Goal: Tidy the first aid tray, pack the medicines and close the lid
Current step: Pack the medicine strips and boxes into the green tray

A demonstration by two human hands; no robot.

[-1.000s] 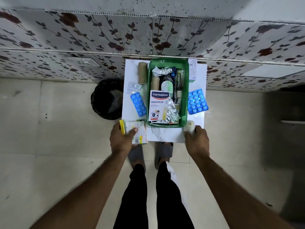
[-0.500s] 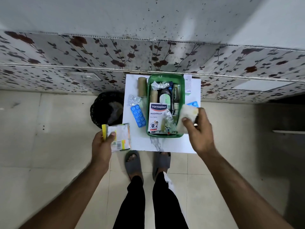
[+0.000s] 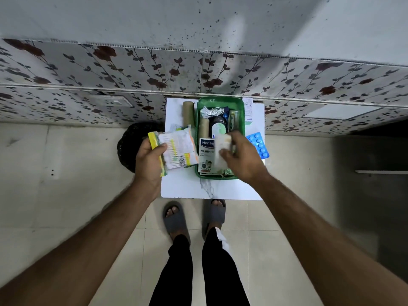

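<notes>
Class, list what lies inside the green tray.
In the green tray: a Hansaplast box, a brown roll, crumpled foil, a white-green bottle. The right hand and its white pad cover the rest.

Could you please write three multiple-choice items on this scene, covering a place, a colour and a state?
1. Where does the blue blister pack lie?
A. inside the tray
B. on the table, right of the tray
C. on the floor
2. What colour is the tray?
A. green
B. red
C. white
3. What is the left hand doing?
A. resting empty
B. pressing a lid
C. holding a sachet packet

1 B: it lies on the table past the tray's right wall.
2 A: its rim is green.
3 C: its grip is closed on the packet.
</notes>
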